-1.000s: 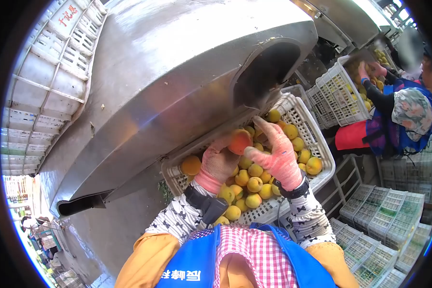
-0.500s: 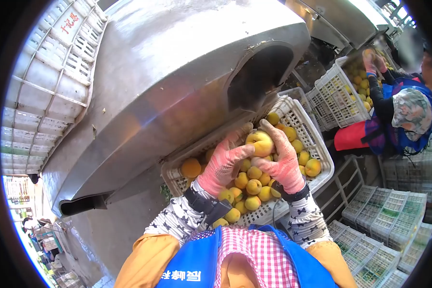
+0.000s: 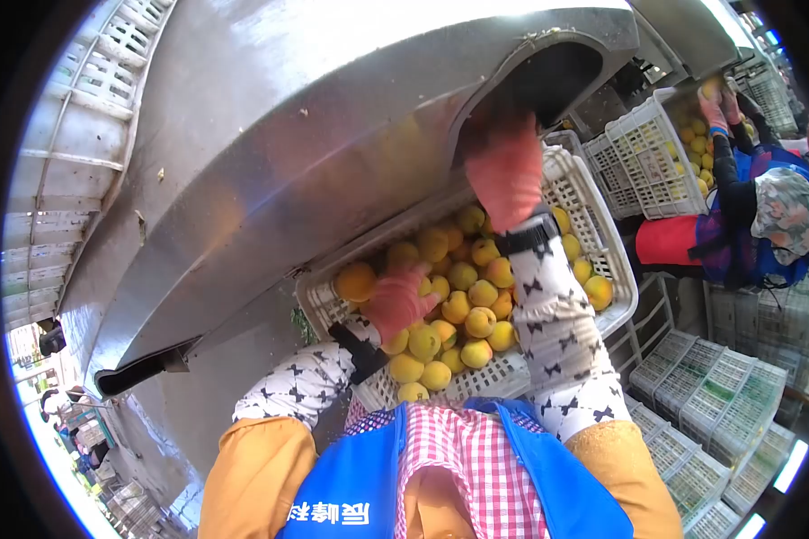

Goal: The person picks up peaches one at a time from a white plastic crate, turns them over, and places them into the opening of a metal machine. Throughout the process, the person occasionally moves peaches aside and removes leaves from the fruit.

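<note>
My left hand [image 3: 397, 304], in a pink-coated glove, rests low among the yellow peaches [image 3: 456, 308] on the left side of a white plastic crate [image 3: 602, 216]. Its fingers are stretched over the fruit, with no peach lifted in them. A larger orange-yellow peach [image 3: 356, 281] lies just left of that hand. My right hand [image 3: 506, 175], gloved alike, reaches up past the crate's far rim into the dark opening [image 3: 548, 85] of a metal chute. Shadow and motion blur hide its fingers there.
The curved sheet-metal machine [image 3: 270, 180] borders the crate's far side. At the right, a person [image 3: 768, 211] in a floral hat handles peaches over another crate [image 3: 643, 157]. Stacked crates [image 3: 710, 395] stand at lower right, and a tall crate [image 3: 81, 135] at upper left.
Both hands held a peach over the crate; they have parted. My left hand dropped down left onto the fruit, and my right moved up into the chute opening. The view shifted slightly.
</note>
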### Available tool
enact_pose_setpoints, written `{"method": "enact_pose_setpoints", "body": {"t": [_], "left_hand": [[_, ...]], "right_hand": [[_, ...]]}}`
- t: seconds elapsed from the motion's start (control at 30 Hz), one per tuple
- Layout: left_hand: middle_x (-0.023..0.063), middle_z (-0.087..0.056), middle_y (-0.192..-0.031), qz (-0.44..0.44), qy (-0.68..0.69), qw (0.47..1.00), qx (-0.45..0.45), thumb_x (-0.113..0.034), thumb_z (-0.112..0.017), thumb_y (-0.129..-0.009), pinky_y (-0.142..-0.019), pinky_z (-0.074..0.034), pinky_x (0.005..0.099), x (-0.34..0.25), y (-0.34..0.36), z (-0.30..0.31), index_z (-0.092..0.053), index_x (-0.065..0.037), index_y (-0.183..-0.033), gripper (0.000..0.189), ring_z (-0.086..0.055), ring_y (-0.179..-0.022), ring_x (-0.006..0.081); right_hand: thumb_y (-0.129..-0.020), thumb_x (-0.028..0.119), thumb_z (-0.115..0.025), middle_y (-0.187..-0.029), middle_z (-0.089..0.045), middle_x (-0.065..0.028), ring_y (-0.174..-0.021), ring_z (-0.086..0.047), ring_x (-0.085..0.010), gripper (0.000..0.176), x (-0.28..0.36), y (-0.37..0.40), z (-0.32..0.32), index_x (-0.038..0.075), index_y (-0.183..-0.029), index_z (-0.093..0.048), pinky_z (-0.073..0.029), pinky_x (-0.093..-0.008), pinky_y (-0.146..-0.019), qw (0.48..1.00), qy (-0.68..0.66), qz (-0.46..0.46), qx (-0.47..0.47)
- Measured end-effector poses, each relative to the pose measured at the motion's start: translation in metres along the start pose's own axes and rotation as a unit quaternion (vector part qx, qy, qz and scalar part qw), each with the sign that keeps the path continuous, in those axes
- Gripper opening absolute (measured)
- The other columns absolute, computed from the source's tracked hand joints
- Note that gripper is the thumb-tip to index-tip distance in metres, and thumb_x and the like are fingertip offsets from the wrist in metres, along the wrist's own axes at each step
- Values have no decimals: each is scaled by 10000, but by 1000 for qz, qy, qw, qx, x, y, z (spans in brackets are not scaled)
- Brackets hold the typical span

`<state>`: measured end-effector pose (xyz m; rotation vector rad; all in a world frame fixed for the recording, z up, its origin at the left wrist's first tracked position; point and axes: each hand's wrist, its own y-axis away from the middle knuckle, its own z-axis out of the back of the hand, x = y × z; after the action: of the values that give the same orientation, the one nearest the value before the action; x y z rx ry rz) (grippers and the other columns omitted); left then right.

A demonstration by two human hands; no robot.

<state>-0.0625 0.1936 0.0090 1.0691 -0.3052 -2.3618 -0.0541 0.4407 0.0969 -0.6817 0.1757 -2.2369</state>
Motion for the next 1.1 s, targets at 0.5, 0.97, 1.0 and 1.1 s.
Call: {"method": "enact_pose_setpoints", "body": {"t": [0.5, 0.97, 1.0, 1.1], "left_hand": [[59, -552, -1229, -118, -492, 852, 132, -483, -792, -680, -891, -419, 421, 5, -47, -2, -700, -152, -1133, 569, -462, -1187, 282], [66, -588, -1258, -176, -564, 761, 267, -723, -705, -682, -914, -410, 424, -27, -59, 18, -706, -126, -1182, 779, -499, -1192, 268], [69, -584, -1273, -176, -577, 745, 284, -745, -687, -688, -922, -409, 424, -36, -57, 19, -701, -130, -1204, 803, -495, -1206, 270], [73, -577, -1299, -173, -609, 713, 302, -775, -658, -700, -942, -404, 436, -45, -58, 19, -693, -144, -1242, 833, -489, -1233, 276]], "right_hand": [[-818, 243, -743, -1277, -596, -173, -1143, -615, -361, 465, -87, 144, 2, 53, -1220, -610, -515, -443, -947, 846, 174, -72, 500], [-799, 351, -722, -1302, -590, -119, -1190, -563, -191, 785, -80, 129, 100, -35, -1435, -471, -424, -335, -1054, 705, -617, -187, 295], [-805, 373, -718, -1307, -588, -125, -1195, -562, -199, 792, -78, 123, 101, -36, -1436, -470, -418, -338, -1061, 713, -637, -173, 237], [-846, 405, -680, -1329, -576, -141, -1219, -552, -207, 772, -63, 97, 104, -48, -1433, -467, -405, -348, -1077, 705, -676, -141, 162]]}}
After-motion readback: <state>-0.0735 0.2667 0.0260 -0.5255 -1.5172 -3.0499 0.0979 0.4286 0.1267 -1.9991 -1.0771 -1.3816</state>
